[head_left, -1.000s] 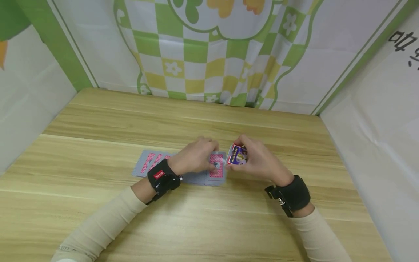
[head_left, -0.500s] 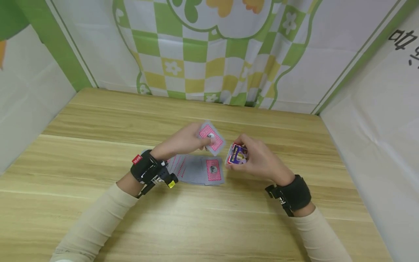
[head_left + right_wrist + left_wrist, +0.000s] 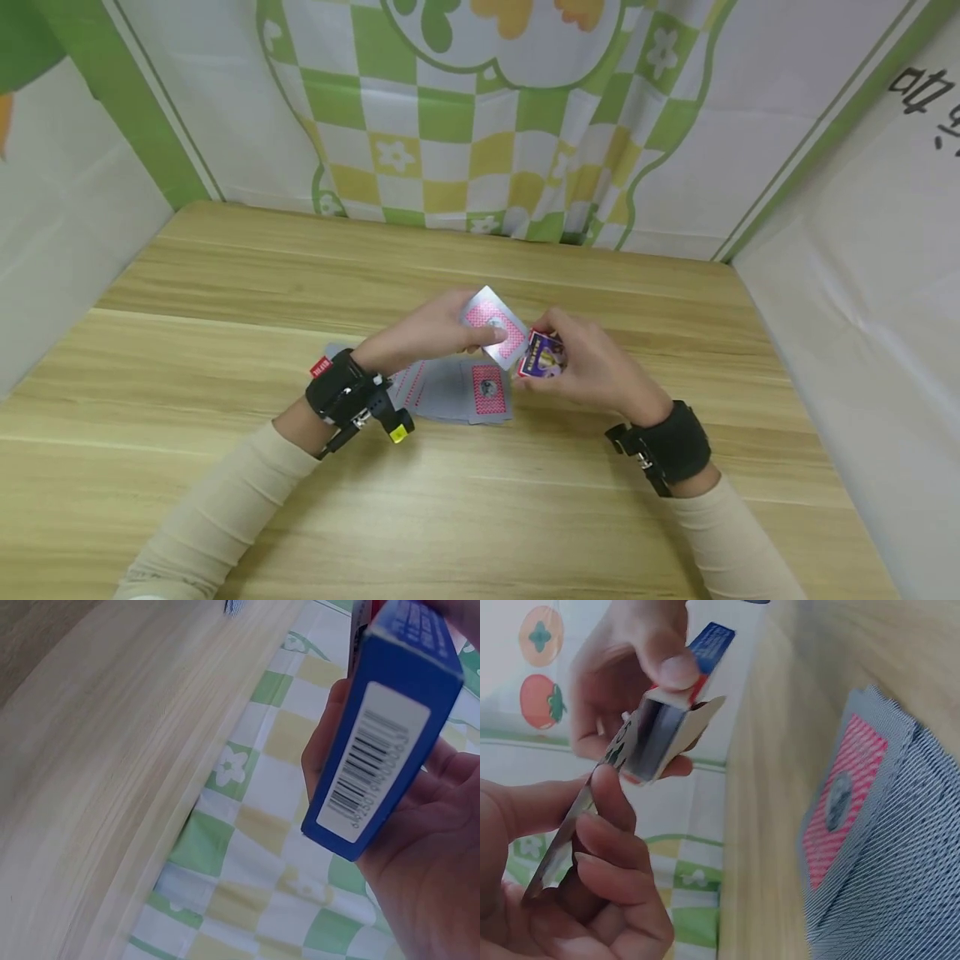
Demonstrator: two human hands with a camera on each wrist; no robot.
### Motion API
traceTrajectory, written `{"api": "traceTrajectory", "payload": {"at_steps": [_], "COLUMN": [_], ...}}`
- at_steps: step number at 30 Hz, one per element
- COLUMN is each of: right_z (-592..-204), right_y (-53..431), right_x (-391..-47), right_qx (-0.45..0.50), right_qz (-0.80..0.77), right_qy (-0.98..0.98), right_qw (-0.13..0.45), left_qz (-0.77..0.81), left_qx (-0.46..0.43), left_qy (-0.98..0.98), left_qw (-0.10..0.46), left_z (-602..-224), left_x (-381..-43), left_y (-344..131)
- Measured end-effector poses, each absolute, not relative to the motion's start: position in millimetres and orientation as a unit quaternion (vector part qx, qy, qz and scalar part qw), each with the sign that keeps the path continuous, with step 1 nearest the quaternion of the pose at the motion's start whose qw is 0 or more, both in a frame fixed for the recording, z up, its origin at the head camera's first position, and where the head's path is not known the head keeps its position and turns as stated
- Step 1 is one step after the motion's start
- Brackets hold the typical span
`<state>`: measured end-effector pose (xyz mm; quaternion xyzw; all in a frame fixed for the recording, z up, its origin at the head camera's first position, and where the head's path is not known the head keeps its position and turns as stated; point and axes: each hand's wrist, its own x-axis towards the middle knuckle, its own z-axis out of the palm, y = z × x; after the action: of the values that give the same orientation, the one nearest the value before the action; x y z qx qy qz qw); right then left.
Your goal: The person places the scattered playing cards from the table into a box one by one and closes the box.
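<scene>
Pinching: two hands, one load each; the left hand (image 3: 427,323) holds the held cards (image 3: 487,307) between thumb and fingers, the right hand (image 3: 596,368) grips the box (image 3: 542,357).
Box: one, small, raised above the table (image 3: 480,508), blue and purple with red and white edging, a barcode (image 3: 371,761) on one side, its flap (image 3: 695,724) folded out.
Held cards: number unclear, pink pattern with grey border, tilted, one corner at the box's mouth; whether inside, I cannot tell.
Row of cards (image 3: 446,392): one, overlapping, backs up, count hidden.
Wrist straps (image 3: 673,446): two, black.
</scene>
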<state>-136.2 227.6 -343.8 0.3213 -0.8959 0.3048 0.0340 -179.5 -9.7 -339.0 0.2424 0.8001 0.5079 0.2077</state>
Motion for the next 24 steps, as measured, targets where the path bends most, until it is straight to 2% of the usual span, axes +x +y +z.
{"api": "traceTrajectory", "payload": {"at_steps": [9, 17, 24], "right_z": [-344.9, -345.3, -344.9], "right_y": [229.0, 230.6, 230.5], "right_x": [-136.4, -138.0, -137.9], "right_qx": [0.319, 0.309, 0.312], "right_qz": [0.301, 0.287, 0.284], "right_qy": [-0.898, -0.905, -0.905], "right_qw": [0.031, 0.051, 0.061], "left_qz": [0.542, 0.563, 0.532], "left_qx": [0.242, 0.203, 0.21], "left_qy": [0.78, 0.785, 0.803], "left_qw": [0.198, 0.162, 0.168], "left_z": [-349.2, -355.7, -362.1], "left_x": [-174.8, -167.2, -158.3], "left_y": [2.6, 12.4, 21.1]}}
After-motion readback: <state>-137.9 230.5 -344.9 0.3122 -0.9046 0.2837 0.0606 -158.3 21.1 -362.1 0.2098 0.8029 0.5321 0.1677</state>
